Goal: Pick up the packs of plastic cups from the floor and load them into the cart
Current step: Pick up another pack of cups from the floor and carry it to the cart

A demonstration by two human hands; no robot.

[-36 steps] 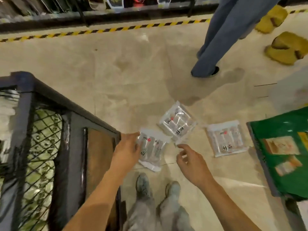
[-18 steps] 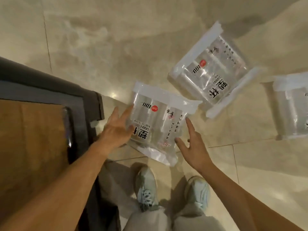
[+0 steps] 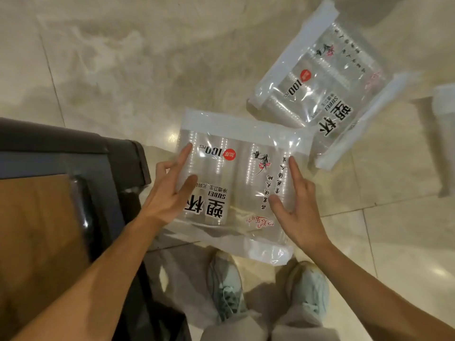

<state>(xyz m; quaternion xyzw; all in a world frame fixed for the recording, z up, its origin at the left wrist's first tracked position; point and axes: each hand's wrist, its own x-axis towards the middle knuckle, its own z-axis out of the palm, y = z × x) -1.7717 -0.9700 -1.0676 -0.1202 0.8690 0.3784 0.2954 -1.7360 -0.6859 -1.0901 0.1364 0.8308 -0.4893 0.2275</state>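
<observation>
Here, a clear plastic pack of stacked cups (image 3: 236,188) is held off the beige tiled floor (image 3: 123,57), just beside the dark-framed cart with a brown panel (image 3: 73,193). The left hand (image 3: 167,193) pinches its left edge, thumb in front; the right hand (image 3: 298,212) presses the right side with straight fingers. Advisable: squeeze evenly, keep it level, clear the cart rim. A second identical pack (image 3: 320,82) lies beyond

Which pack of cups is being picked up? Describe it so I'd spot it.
Find the dark cart corner at the left; just right of it, above the person's shoes, is the nearer pack. Unlike the tilted pack on the floor beyond, it sits between the left hand and right hand.
</observation>
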